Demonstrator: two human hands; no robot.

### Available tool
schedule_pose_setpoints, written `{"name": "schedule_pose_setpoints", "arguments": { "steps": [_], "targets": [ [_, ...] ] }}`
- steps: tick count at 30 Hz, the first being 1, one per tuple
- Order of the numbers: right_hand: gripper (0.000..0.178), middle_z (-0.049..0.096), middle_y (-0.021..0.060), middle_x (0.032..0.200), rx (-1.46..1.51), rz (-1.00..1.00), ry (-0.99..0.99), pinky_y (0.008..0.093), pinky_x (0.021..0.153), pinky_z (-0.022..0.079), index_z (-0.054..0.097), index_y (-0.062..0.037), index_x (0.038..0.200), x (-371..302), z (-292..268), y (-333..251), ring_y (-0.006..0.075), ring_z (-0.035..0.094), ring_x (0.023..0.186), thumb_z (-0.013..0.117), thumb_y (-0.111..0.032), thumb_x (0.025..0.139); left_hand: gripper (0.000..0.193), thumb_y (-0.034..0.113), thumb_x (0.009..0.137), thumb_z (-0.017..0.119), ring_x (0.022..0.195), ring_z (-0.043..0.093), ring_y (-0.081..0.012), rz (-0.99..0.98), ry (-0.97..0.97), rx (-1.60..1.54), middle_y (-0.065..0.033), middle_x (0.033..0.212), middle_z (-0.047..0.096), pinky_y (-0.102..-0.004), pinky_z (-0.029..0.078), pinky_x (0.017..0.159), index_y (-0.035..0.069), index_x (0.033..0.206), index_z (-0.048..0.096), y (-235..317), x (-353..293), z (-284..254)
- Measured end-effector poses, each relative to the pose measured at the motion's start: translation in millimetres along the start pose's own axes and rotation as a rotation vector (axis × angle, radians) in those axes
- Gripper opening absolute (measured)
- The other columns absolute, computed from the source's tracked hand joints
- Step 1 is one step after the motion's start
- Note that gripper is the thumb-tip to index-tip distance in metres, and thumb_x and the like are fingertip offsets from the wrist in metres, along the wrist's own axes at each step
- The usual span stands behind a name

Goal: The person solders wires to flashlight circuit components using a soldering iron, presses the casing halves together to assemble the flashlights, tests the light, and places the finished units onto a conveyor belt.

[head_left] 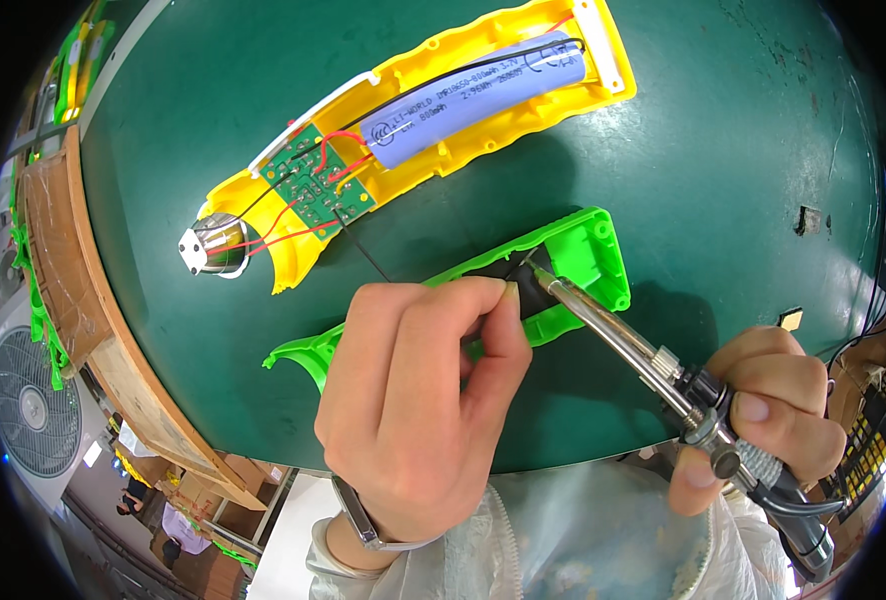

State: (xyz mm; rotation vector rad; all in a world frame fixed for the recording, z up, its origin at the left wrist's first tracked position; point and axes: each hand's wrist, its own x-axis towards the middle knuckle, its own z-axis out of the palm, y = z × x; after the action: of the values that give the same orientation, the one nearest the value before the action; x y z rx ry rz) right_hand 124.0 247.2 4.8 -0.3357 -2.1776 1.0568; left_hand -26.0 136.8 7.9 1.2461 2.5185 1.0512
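Observation:
My left hand (418, 390) is closed in a pinch, thumb and forefinger on a thin black wire (363, 251) that runs to it from the circuit board. Its wire end shows just past the fingertips, by the tip of a soldering iron (653, 368). My right hand (768, 410) is wrapped round the iron's handle. Below both lies a green plastic half shell (573, 262) with a black piece (535, 290) inside, partly hidden by my left hand. Beyond it, a yellow half shell (418, 180) holds a blue battery cell (478, 100), the green circuit board (313, 185) and a round lamp head (213, 247).
Everything lies on a dark green tabletop (723, 130). Small scraps, one dark (809, 221) and one yellowish (790, 319), are at the right. Cables (868, 320) hang by the right edge. Past the left edge stand a wooden-edged board (133, 360) and a grey fan (35, 400).

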Motion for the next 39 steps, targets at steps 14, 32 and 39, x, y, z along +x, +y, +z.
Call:
{"name": "schedule_pose_setpoints", "arguments": {
  "steps": [14,32,39],
  "targets": [
    [0.046,0.046,0.0109,0.076,0.015,0.006,0.046,0.0273,0.041,0.033,0.044,-0.0029,0.101,-4,-2,0,0.0168,0.042,0.05,0.074,-0.031,0.081,0.019,-0.01,0.07,0.072,0.053,0.048,-0.0084,-0.014,-0.012,0.002,-0.0039,0.074,0.056,-0.0209,0.039,0.049,0.002,0.082,0.063,2,0,-1],
    [0.049,0.054,0.0114,0.079,0.104,-0.01,0.119,0.0274,0.041,0.043,0.049,-0.0001,0.095,-1,0,5,0.0182,0.052,0.05,0.085,-0.02,0.068,0.02,-0.012,0.069,0.071,0.053,0.046,-0.0087,-0.015,-0.011,-0.005,-0.0038,0.071,0.055,-0.0216,0.036,0.048,0.001,0.081,0.063,4,1,0],
    [0.049,0.054,0.0132,0.08,0.138,-0.008,0.094,0.0285,0.042,0.044,0.051,0.0028,0.094,3,0,5,0.0194,0.054,0.051,0.086,-0.016,0.064,0.021,-0.013,0.068,0.07,0.053,0.046,-0.0092,-0.008,-0.009,-0.009,-0.0037,0.071,0.055,-0.022,0.035,0.049,0.001,0.081,0.062,3,1,0]
  ]
}}
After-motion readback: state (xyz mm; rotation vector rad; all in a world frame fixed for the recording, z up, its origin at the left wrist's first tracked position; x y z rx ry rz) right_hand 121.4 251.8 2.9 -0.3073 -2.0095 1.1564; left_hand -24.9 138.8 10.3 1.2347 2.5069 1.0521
